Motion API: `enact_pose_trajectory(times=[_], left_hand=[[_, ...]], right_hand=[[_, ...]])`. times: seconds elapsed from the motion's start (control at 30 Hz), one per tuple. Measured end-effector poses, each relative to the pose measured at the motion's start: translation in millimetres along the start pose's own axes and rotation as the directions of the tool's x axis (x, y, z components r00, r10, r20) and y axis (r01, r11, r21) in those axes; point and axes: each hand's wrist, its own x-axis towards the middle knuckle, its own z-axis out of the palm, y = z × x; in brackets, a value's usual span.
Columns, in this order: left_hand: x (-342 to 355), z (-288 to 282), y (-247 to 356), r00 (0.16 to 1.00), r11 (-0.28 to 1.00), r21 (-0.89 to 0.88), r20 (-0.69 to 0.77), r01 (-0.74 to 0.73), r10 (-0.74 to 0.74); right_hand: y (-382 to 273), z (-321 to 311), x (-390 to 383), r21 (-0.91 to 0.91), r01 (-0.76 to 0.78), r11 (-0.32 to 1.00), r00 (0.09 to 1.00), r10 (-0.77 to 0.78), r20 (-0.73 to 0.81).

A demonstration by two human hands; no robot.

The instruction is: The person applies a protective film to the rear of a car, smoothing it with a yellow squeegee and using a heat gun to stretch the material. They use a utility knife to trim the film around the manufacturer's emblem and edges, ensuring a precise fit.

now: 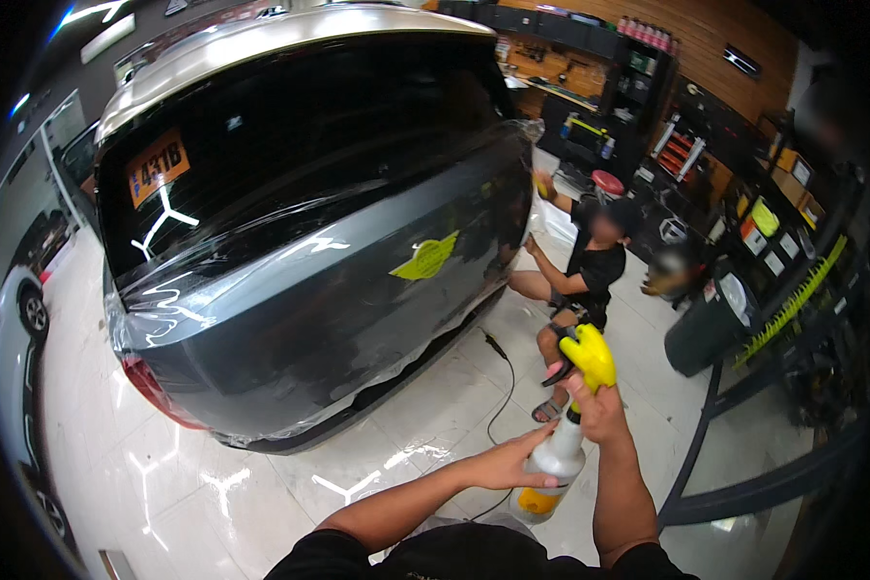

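Black sleeves point(314, 554) lie nearest me. I have the spray bottle point(563, 450) clasped between left grip point(512, 462), around its body, and right grip point(601, 414), at its neck.

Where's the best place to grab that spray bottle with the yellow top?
Probably take the spray bottle by its slim neck, under the yellow head, coming from the right: the black trigger faces left, so a finger can curl round to it, like the right hand there. It leans and widens below, so the left hand supports it from the left.
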Motion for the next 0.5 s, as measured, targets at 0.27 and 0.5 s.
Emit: enact_pose_trajectory(times=[0.27, 0.5], left_hand=[[-39, -126, -50, 0.694, 0.818, 0.289, -0.699, 0.498, -0.175], [-40, -189, 42, 0.355, 0.662, 0.403, -0.910, 0.632, 0.214]], right_hand=[[-8, 8, 38, 0.189, -0.012, 0.982, 0.862, -0.085, 0.499], [31, -82, 86, -0.094, 0.088, 0.992, 0.990, -0.076, 0.119]])
